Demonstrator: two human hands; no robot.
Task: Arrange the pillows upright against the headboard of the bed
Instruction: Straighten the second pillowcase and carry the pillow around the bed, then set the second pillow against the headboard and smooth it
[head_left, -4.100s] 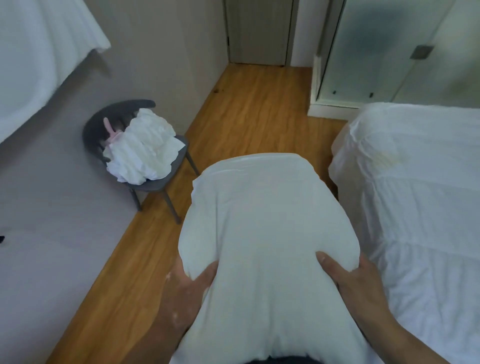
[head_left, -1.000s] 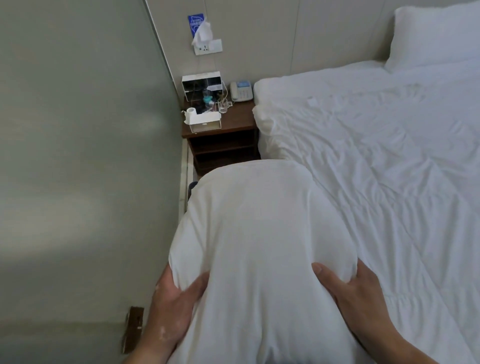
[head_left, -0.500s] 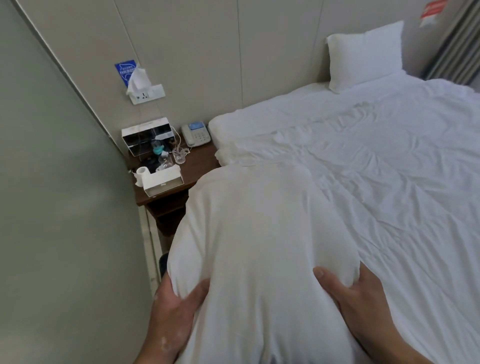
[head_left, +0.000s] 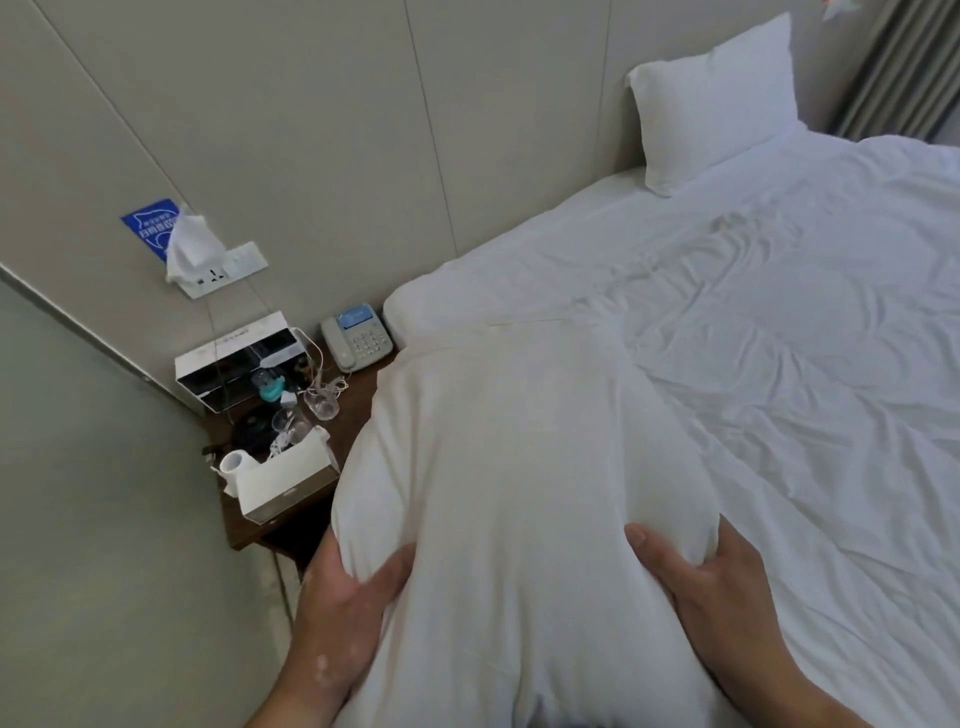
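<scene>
Now the view is swinging right, bringing the headboard (head_left: 519, 119) and bed (head_left: 779, 364) closer; the left hand (head_left: 348, 597) and right hand (head_left: 711, 587) are clasping the carried pillow (head_left: 519, 493) at its sides, over the bed's near-left edge; another pillow (head_left: 717, 104) is already leaning upright far right; the cluttered nightstand (head_left: 358, 395) is crowding the left.

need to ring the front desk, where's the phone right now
In the head view the phone sits at the back of the wooden nightstand, left of centre, against the wall, between the mirrored box and the bed's corner.
</scene>
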